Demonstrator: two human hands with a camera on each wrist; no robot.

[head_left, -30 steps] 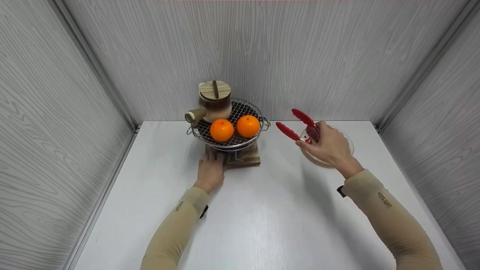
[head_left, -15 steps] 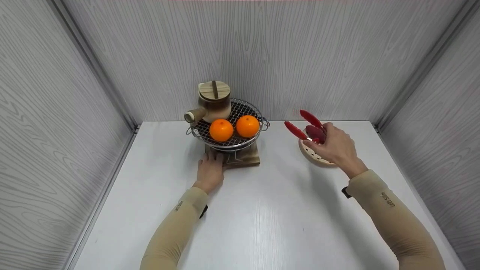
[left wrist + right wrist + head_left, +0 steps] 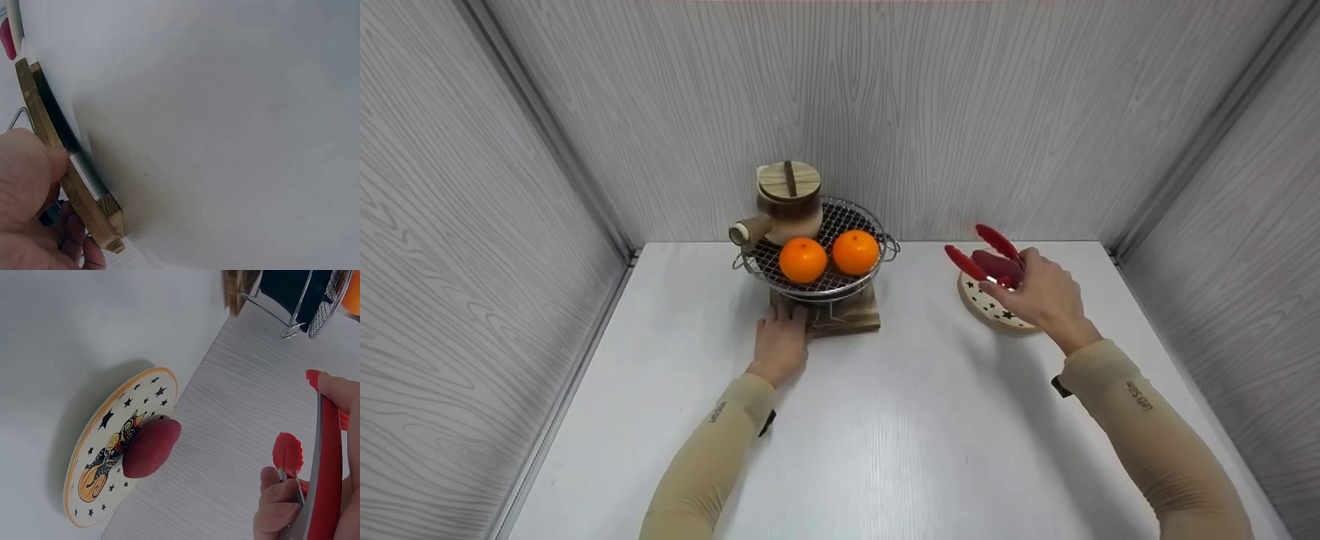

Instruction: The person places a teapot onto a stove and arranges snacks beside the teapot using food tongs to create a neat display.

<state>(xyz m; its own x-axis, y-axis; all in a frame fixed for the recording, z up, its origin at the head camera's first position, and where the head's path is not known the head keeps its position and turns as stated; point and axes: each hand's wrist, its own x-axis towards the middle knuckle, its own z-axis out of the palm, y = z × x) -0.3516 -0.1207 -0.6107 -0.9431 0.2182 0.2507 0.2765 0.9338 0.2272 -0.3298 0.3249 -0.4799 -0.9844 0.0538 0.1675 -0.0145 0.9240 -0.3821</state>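
Observation:
My left hand [image 3: 781, 346] grips the front left edge of a wooden board [image 3: 859, 311] under a small round grill [image 3: 840, 283]. In the left wrist view the thumb lies along the board's edge, with the other fingers curled beside it. My right hand [image 3: 1046, 294] holds red-tipped tongs [image 3: 964, 262], their two arms spread apart with nothing pinched between the tips. Beneath them, a dark red sweet potato [image 3: 152, 448] lies on a cream plate [image 3: 84, 449] with an orange rim, black stars and a pumpkin picture. In the head view the right hand partly hides the plate.
On the grill's wire mesh stand two oranges [image 3: 802, 260] and a brown pot [image 3: 791, 214] with a wooden lid and a side handle pointing left. Wire handles stick out at the grill's sides. Grey wood-grain walls [image 3: 840, 112] enclose the white table [image 3: 885, 435] at back and sides.
My right hand and the spread tongs have shifted to the right over the plate, showing more of the sweet potato and stars. The left hand, grill, pot and oranges stay as they were.

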